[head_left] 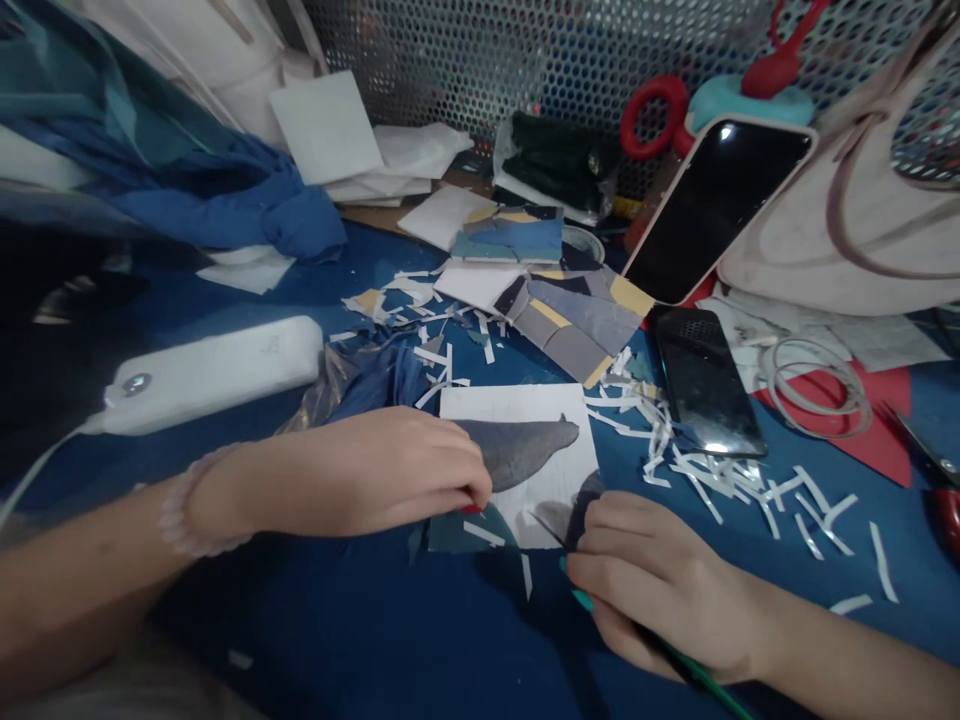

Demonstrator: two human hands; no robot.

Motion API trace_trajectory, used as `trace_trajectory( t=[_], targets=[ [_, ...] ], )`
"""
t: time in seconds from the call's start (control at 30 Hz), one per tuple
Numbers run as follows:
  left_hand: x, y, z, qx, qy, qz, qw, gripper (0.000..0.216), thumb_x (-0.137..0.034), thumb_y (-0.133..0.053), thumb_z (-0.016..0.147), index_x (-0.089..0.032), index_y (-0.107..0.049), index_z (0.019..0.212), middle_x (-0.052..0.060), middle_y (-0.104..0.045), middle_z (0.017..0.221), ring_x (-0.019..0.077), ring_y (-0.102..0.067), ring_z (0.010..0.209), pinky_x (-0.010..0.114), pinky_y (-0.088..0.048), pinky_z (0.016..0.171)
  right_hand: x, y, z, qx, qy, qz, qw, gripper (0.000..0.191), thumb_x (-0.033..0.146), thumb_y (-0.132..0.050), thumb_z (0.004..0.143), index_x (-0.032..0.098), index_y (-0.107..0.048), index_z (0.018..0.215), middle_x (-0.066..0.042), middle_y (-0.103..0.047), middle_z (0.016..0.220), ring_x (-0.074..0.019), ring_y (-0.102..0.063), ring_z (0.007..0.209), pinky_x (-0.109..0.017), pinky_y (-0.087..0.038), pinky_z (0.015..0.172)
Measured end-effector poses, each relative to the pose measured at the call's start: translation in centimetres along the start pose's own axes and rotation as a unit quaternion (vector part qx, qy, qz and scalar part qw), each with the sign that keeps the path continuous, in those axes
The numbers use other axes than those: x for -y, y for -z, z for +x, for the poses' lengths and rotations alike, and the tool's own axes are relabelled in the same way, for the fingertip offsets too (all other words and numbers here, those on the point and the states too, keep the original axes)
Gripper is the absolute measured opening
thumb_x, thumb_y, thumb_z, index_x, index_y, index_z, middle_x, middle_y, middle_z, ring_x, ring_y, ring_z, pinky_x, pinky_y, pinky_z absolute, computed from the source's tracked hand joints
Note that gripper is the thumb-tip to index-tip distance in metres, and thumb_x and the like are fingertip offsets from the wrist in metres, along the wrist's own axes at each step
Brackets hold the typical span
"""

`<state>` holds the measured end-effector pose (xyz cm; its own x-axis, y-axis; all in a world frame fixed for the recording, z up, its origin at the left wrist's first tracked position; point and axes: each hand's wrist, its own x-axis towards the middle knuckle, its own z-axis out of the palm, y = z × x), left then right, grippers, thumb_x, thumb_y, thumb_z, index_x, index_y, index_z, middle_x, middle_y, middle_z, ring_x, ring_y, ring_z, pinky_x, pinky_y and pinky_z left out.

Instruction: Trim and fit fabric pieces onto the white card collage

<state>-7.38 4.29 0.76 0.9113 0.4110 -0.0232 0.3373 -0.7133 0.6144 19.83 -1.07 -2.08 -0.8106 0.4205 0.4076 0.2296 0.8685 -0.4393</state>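
A white card [525, 425] with a grey whale-shaped paper piece [525, 448] lies on the blue table [337, 620]. My left hand [397, 470] rests on the card's left side, fingers curled and pressing down beside the grey shape. My right hand [660, 590] is closed round a green-handled tool [697, 675] and holds a small dark grey paper piece [585, 505] at the card's lower right corner. A dark teal paper scrap [457, 530] lies under the card's bottom edge.
White paper strips [750, 490] litter the table. Stacked grey, blue and yellow paper collages [577, 320] lie behind the card. A black phone [705, 385] lies to the right, another phone [712, 210] leans behind it. A white power bank [210, 375] sits left. Scissors [930, 470] lie far right.
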Motion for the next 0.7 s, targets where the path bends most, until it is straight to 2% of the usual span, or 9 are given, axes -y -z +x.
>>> trace_trajectory(
  t=[0.1, 0.27, 0.47, 0.7],
  targets=[
    [0.0, 0.19, 0.4, 0.017, 0.063, -0.046, 0.997, 0.017, -0.011, -0.058, 0.097, -0.021, -0.068, 0.089, -0.004, -0.073, 0.086, 0.0108, -0.065, 0.078, 0.017, -0.043, 0.068, -0.06, -0.11, -0.22, -0.009, -0.009, 0.014, 1.0, 0.022, -0.001, -0.043, 0.087, 0.018, -0.052, 0.095, 0.002, -0.053, 0.064, -0.0147, -0.034, 0.058, -0.029, -0.032, 0.056],
    [-0.2, 0.0, 0.52, 0.024, 0.108, -0.053, 0.992, 0.016, -0.008, -0.061, 0.092, -0.022, -0.068, 0.087, -0.005, -0.071, 0.085, 0.0106, -0.064, 0.077, 0.017, -0.043, 0.069, -0.06, -0.27, -0.31, -0.036, -0.017, 0.028, 0.999, 0.023, 0.0, -0.043, 0.085, 0.02, -0.05, 0.094, 0.003, -0.05, 0.062, -0.0147, -0.036, 0.056, -0.029, -0.032, 0.055],
    [-0.38, -0.16, 0.3, 0.031, 0.073, 0.003, 0.997, 0.015, -0.006, -0.062, 0.089, -0.02, -0.065, 0.086, -0.002, -0.07, 0.086, 0.0137, -0.062, 0.079, 0.021, -0.042, 0.068, -0.01, -0.23, -0.36, -0.047, -0.015, 0.041, 0.998, 0.024, -0.001, -0.043, 0.083, 0.02, -0.05, 0.093, 0.003, -0.049, 0.061, -0.0147, -0.035, 0.055, -0.029, -0.03, 0.053],
    [-0.27, -0.61, 0.21, 0.026, 0.029, 0.04, 0.998, 0.013, -0.011, -0.057, 0.096, -0.019, -0.067, 0.095, 0.001, -0.069, 0.093, 0.0152, -0.062, 0.085, 0.024, -0.045, 0.074, 0.0, -0.45, -0.37, -0.049, -0.02, 0.045, 0.998, 0.024, -0.001, -0.043, 0.084, 0.02, -0.051, 0.092, 0.004, -0.048, 0.061, -0.0146, -0.033, 0.055, -0.029, -0.029, 0.053]
  ],
)
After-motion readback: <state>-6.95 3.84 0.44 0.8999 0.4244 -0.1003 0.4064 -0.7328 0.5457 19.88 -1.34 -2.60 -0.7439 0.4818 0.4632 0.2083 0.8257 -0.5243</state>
